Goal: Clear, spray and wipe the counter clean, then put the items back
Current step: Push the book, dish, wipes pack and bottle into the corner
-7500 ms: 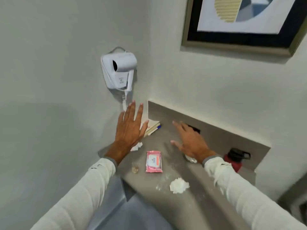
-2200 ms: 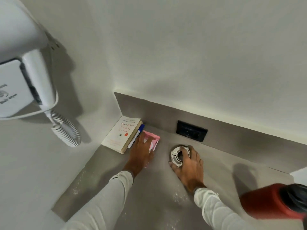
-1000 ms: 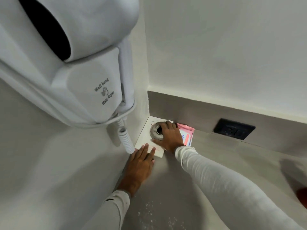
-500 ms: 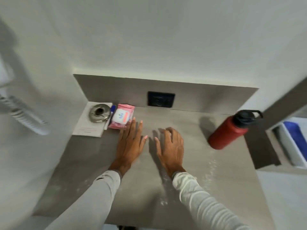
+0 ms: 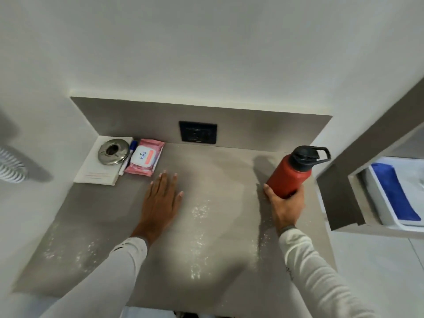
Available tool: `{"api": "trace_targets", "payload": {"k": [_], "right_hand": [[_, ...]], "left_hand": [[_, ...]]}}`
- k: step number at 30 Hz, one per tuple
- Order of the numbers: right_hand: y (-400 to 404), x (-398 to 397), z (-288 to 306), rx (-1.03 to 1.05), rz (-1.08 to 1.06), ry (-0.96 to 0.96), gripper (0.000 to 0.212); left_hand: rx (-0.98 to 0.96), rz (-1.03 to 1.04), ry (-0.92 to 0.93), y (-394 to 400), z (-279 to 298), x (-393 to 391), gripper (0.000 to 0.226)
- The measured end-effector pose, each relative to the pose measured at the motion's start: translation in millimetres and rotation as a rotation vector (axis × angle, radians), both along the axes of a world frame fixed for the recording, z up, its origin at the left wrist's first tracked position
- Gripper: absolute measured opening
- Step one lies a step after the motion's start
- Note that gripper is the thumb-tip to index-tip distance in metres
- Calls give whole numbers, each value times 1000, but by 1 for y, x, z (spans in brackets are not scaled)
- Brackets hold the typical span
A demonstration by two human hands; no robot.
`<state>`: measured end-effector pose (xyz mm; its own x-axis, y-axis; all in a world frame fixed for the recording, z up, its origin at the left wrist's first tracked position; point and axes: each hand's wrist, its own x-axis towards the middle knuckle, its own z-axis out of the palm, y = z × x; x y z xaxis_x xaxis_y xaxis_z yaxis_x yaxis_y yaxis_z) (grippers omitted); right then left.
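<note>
One hand [image 5: 285, 206], the right, grips the red bottle's [image 5: 289, 177] base.

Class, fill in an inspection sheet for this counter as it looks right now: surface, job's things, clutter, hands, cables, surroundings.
Surface: grey counter dusted with white powder.
Job's things: red bottle at right; book, metal dish on it, pen and wipes pack grouped in the back left corner.
Clutter: nothing seen beyond the powder.
Hands: left hand flat on the counter; right hand gripping the bottle's base.
Cables: coiled white cord at far left.
Surroundings: black socket; white tray holding blue cloth.
</note>
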<state>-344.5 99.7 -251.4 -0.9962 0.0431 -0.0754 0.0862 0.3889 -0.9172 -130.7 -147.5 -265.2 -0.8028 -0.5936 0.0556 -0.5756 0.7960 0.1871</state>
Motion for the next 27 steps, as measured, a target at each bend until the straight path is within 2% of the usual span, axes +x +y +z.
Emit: {"api": "trace_targets", "payload": {"k": [3, 8, 13, 20, 27], "right_hand": [[-21, -2, -2, 77, 38, 46, 67], [-98, 24, 6, 48, 310, 121, 72], [-188, 53, 14, 49, 541, 105, 79], [-263, 63, 18, 130, 584, 101, 82], [-288, 66, 14, 224, 640, 82, 76]], "left_hand": [[15, -2, 6, -11, -6, 20, 75], [2, -62, 33, -26, -24, 38, 55], [-5, -80, 166, -34, -33, 43, 50], [-25, -64, 229, -38, -38, 38, 51], [-1, -73, 180, -40, -39, 42, 51]]}}
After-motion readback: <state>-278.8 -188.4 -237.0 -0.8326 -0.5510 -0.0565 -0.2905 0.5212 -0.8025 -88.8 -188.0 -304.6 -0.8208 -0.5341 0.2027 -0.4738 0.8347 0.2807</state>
